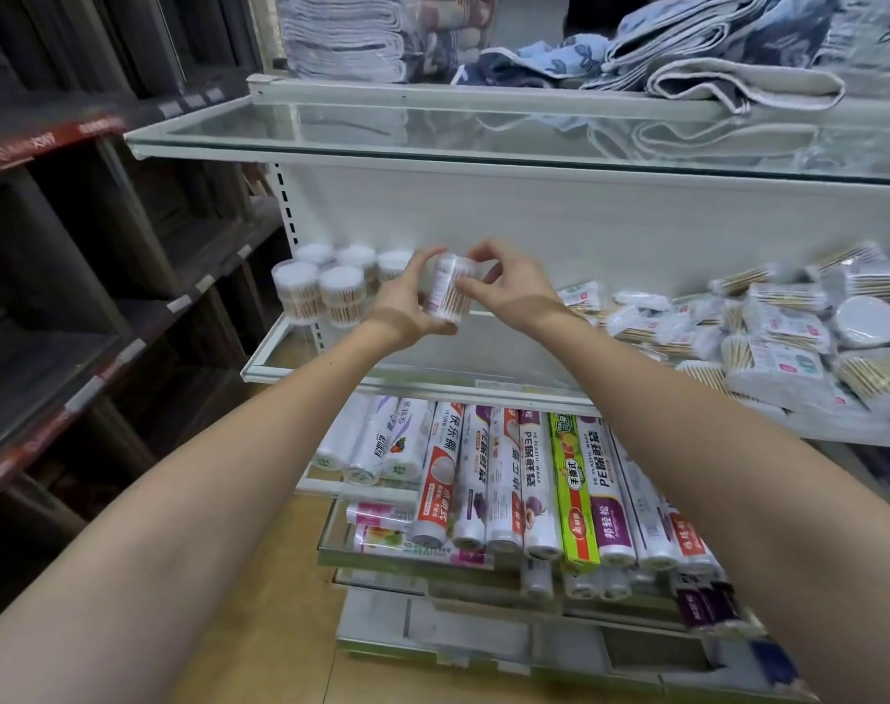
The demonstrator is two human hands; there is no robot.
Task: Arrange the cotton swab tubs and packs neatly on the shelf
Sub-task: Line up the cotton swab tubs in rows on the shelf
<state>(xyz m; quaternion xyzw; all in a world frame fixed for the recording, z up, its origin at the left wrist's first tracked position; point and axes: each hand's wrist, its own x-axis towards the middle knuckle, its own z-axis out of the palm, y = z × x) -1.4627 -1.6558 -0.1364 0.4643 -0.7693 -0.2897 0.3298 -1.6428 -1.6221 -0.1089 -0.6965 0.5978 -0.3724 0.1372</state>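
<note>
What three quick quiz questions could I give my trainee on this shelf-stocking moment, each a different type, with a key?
1. True or false: the clear tub is held by both the left hand and the right hand.
2. Where do the upright tubs already stand on the shelf? A) left end B) right end C) middle
3. Fill in: the loose packs lie in an untidy ____ at the shelf's right.

Key: 1 true; 2 A; 3 heap
</note>
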